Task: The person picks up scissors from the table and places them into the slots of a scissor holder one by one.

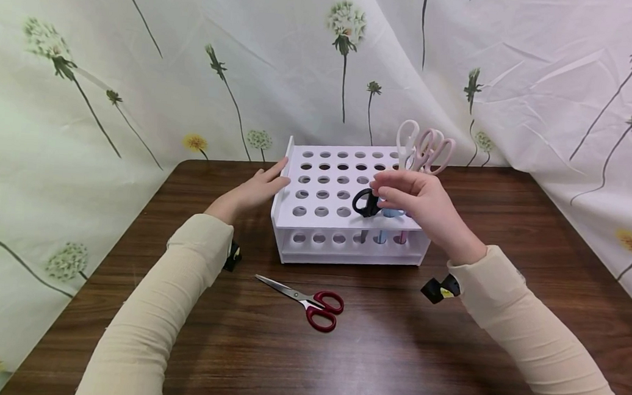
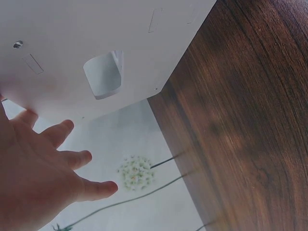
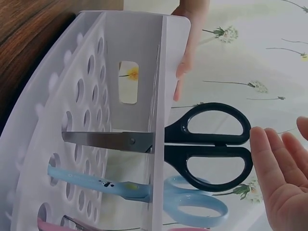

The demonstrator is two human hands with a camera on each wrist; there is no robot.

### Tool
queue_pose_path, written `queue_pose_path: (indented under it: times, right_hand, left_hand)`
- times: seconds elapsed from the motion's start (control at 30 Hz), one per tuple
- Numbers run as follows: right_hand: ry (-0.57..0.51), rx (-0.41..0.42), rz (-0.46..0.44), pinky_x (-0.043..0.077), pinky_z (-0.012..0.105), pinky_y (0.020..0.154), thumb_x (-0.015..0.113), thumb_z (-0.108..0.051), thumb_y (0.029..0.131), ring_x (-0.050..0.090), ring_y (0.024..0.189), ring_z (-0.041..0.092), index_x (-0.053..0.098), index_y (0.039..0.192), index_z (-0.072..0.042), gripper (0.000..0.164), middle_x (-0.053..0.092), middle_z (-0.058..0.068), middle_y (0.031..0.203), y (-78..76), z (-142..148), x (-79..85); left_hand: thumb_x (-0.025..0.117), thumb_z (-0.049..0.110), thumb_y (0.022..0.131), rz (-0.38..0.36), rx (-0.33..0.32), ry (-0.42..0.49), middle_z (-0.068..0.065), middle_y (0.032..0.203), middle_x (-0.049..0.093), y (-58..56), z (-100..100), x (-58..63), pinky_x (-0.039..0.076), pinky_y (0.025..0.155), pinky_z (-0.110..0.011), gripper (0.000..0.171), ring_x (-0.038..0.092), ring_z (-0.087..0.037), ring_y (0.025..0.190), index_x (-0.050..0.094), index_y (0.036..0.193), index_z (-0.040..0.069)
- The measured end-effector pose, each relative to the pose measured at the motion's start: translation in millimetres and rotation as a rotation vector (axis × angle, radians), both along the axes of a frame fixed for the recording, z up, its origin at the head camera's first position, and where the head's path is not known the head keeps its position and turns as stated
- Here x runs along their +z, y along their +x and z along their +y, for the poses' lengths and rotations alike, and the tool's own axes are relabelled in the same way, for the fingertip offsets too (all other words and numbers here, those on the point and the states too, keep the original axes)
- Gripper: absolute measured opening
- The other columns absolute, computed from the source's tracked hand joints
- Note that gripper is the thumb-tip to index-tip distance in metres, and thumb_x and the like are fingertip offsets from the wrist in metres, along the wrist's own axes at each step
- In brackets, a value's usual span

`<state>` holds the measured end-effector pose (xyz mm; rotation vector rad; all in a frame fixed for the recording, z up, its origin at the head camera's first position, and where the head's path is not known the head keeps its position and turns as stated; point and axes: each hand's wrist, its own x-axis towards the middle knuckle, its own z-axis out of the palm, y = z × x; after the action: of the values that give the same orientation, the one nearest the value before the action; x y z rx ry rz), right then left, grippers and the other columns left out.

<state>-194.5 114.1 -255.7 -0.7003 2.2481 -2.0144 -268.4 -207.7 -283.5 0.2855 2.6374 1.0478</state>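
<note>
A white perforated rack (image 1: 314, 224) stands on the table, with scissors upright in its right-hand holes. My left hand (image 1: 256, 190) rests its spread fingers against the rack's left side panel. At the front right, my right hand (image 1: 417, 198) is at the handles of black scissors (image 3: 175, 134), whose blades pass down through the rack. In the right wrist view its fingers are extended, fingertips at the handle's end, thumb apart. Light-blue scissors (image 3: 96, 182) stand beside the black pair, with a pink pair (image 3: 48, 225) beyond them. Red-handled scissors (image 1: 309, 301) lie on the table before the rack.
White scissors (image 1: 404, 156) and pink-handled scissors (image 1: 422, 156) rise from the rack's back right. The brown wooden table (image 1: 217, 350) extends around the rack. A white cloth with dandelion prints (image 1: 293, 55) hangs behind and along the sides.
</note>
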Motion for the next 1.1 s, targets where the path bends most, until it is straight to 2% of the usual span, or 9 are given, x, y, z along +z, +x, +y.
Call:
queue_pose_path:
  times: [0.27, 0.47, 0.6, 0.87, 1.1]
  right_hand:
    - [0.002, 0.033, -0.02, 0.048, 0.042, 0.081, 0.064, -0.004, 0.086, 0.061, 0.094, 0.032, 0.056, 0.117, 0.01, 0.034, 0.06, 0.022, 0.111, 2.4, -5.9, -3.8]
    - [0.017, 0.049, -0.021, 0.05, 0.036, 0.077, 0.064, -0.001, 0.085, 0.063, 0.093, 0.025, 0.058, 0.114, 0.011, 0.031, 0.063, 0.018, 0.106, 3.3, -12.2, -8.9]
    - [0.037, 0.065, -0.019, 0.051, 0.035, 0.076, 0.063, 0.002, 0.085, 0.063, 0.092, 0.023, 0.058, 0.115, 0.011, 0.032, 0.062, 0.021, 0.107, 4.2, -16.5, -11.4]
    - [0.187, 0.068, 0.01, 0.05, 0.028, 0.076, 0.068, -0.011, 0.084, 0.063, 0.093, 0.018, 0.061, 0.116, 0.002, 0.035, 0.064, 0.013, 0.109, 7.4, -19.7, -16.4]
    - [0.231, 0.082, 0.052, 0.049, 0.026, 0.071, 0.069, -0.011, 0.083, 0.062, 0.092, 0.016, 0.063, 0.113, 0.001, 0.033, 0.065, 0.014, 0.107, 8.8, -24.5, -23.4]
  left_hand:
    - [0.032, 0.05, 0.096, -0.002, 0.004, 0.002, -0.003, 0.153, -0.002, -0.2, 0.0, -0.3, 0.0, 0.103, -0.059, 0.059, -0.016, -0.026, 0.136, 0.001, 0.146, 0.043]
    - [0.032, 0.05, 0.096, -0.01, 0.01, 0.002, -0.005, 0.153, -0.004, 0.3, 0.4, -0.3, 0.001, 0.103, -0.059, 0.059, -0.016, -0.026, 0.136, 0.0, 0.145, 0.043]
    - [0.032, 0.05, 0.096, -0.01, 0.01, 0.008, -0.006, 0.153, -0.004, 0.1, 0.4, -0.6, 0.001, 0.103, -0.059, 0.059, -0.017, -0.026, 0.136, 0.0, 0.145, 0.043]
    - [0.032, 0.05, 0.096, -0.01, 0.006, 0.01, -0.003, 0.153, -0.003, -1.1, 0.5, -0.7, 0.0, 0.103, -0.059, 0.059, -0.017, -0.025, 0.136, 0.0, 0.145, 0.043]
    - [0.032, 0.05, 0.096, -0.013, 0.013, 0.006, -0.005, 0.153, -0.005, -1.0, 0.5, -0.8, 0.001, 0.103, -0.059, 0.059, -0.017, -0.025, 0.136, 0.0, 0.145, 0.043]
